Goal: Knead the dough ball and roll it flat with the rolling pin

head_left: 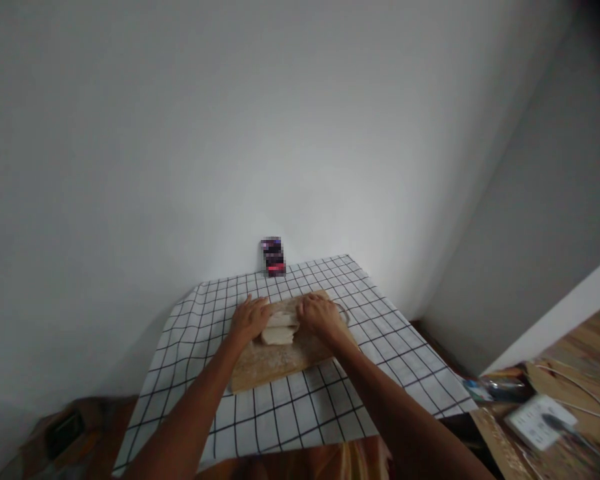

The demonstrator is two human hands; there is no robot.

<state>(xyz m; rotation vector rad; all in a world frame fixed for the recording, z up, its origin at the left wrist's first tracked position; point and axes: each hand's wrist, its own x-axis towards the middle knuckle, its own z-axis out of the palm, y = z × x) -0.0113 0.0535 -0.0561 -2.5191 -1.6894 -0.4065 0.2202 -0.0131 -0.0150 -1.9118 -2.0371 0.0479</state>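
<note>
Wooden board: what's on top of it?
On the wooden board is a pale dough-like slab, between the left hand and right hand. The hands hide whatever is beneath them, so the slab's full extent can't be seen; nor can the board's surface under it.

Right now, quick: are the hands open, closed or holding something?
Left hand: at left end of pale, dough-like slab; grip cannot be told.
Right hand: curled over its right end; grip cannot be told.
</note>
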